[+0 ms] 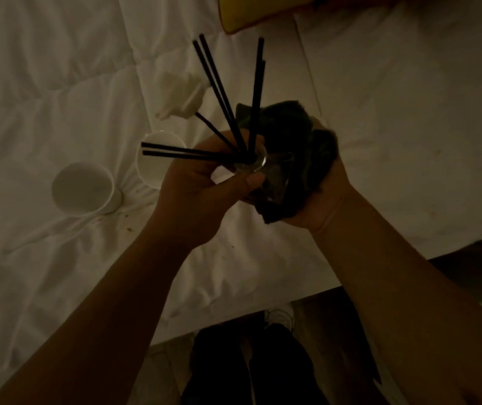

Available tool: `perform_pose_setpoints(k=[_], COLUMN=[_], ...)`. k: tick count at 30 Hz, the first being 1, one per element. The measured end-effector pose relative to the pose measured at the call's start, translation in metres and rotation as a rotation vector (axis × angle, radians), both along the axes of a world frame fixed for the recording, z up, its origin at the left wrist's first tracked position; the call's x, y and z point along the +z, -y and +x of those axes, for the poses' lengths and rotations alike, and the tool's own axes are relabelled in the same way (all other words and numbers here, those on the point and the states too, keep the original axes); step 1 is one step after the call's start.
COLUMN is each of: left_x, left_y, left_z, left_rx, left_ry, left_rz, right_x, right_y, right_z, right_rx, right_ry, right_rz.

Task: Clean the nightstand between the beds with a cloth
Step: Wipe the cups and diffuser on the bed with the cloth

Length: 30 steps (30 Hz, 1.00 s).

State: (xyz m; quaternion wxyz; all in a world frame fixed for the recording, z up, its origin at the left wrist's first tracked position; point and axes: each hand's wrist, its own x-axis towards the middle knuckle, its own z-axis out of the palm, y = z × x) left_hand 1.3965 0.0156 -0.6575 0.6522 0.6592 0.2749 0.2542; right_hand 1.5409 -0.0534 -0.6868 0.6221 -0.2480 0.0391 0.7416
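My left hand (204, 182) grips a small clear glass diffuser bottle (251, 165) near its neck. Several black reed sticks (225, 92) fan up and leftwards out of it. My right hand (324, 197) holds a dark crumpled cloth (295, 159), which is pressed against the right side and underside of the bottle. Both hands hover above a white bed (58, 83). The nightstand is not in view.
Two white paper cups (83, 188) (158, 159) stand on the white bedding to the left of my hands, with a crumpled white tissue (180, 95) behind them. A yellow pillow (245, 13) lies at the top. Below are the bed's edge, the floor and my dark trousers (251, 363).
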Motion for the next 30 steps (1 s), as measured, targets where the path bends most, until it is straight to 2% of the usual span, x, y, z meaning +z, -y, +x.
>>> perform_pose_setpoints(k=[3, 6, 11, 16, 20, 24, 26, 28, 30], left_x=[-0.001, -0.004, -0.007, -0.006, -0.001, -0.001, -0.002, -0.003, -0.001], left_y=[0.009, 0.015, 0.017, 0.013, 0.011, 0.014, 0.018, 0.017, 0.012], left_z=[0.003, 0.009, 0.018, 0.028, 0.038, 0.038, 0.034, 0.030, 0.023], left_rx=[0.182, 0.366, 0.518, 0.542, 0.590, 0.564, 0.496, 0.459, 0.436], left_ry=[0.024, 0.087, 0.001, -0.127, -0.135, -0.168, -0.209, -0.284, -0.308], left_rz=[-0.092, -0.220, -0.158, 0.086, 0.128, 0.121, 0.121, 0.150, 0.168], right_x=[0.002, 0.006, 0.013, 0.018, 0.031, 0.036, 0.036, 0.036, 0.033], right_y=[-0.005, -0.006, 0.001, 0.016, 0.019, 0.010, 0.003, -0.002, -0.005], right_z=[-0.014, -0.037, -0.053, -0.043, -0.046, -0.050, -0.047, -0.042, -0.034], right_rx=[-0.099, -0.145, -0.139, -0.216, -0.365, -0.462, -0.491, -0.459, -0.372], right_ry=[-0.128, -0.165, -0.238, -0.202, -0.050, 0.474, 0.648, 0.672, 0.578], right_rz=[-0.080, -0.161, -0.181, -0.284, -0.267, -0.219, -0.201, -0.229, -0.269])
